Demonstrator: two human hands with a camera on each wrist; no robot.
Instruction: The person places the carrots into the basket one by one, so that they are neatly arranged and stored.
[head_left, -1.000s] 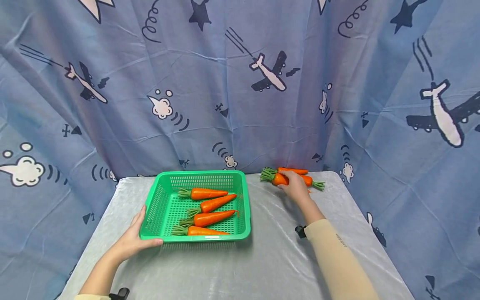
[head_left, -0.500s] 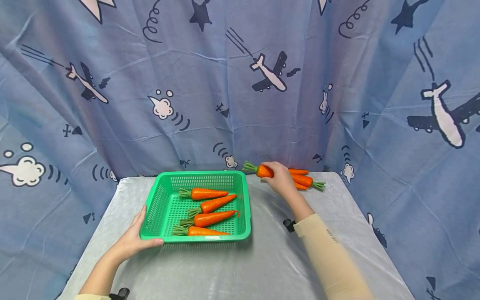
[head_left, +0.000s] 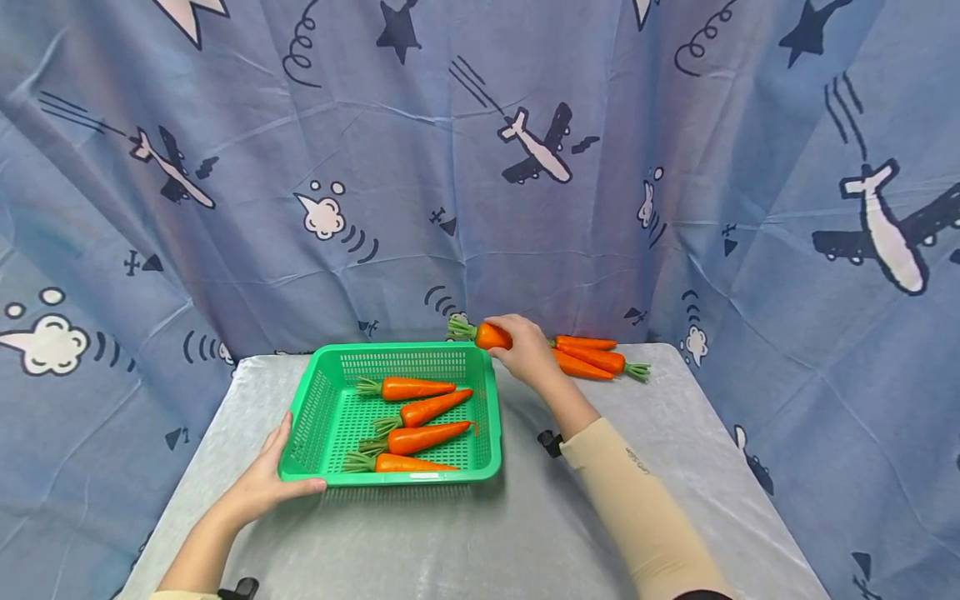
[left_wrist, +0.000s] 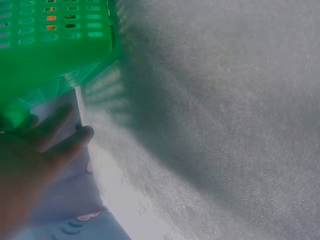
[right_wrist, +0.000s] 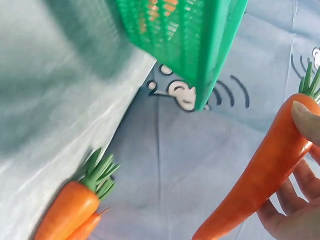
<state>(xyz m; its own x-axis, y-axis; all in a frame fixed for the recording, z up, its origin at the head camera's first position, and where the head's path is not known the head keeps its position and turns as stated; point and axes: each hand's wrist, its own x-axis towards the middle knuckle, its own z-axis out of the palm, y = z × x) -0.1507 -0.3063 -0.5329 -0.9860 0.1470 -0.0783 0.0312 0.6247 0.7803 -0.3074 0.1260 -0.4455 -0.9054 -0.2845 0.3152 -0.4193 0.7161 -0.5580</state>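
Observation:
A carrot [head_left: 492, 336] with trimmed green tops is pinched near its crown by my right hand [head_left: 528, 354]. It hangs above the table by the back right corner of a green plastic basket [head_left: 492, 425]. In the right wrist view the whole length of this carrot [right_wrist: 265, 165] shows, its tip slanting down and left. My left hand [head_left: 258, 479] rests against the basket's front left corner, thumb along the front and straight fingers along the left side. Inside the basket lie several carrots [head_left: 427, 436], tops mostly to the left.
To the right at the table's back edge lies a small group of carrots [head_left: 592, 357], partly behind my right hand. A grey-white cloth covers the table [head_left: 420, 542]. A blue patterned curtain [head_left: 375, 275] hangs right behind and along both sides.
My right hand has taken a carrot from the group at the back right, lifted it and carried it left to the basket's corner. The left hand and basket have stayed put.

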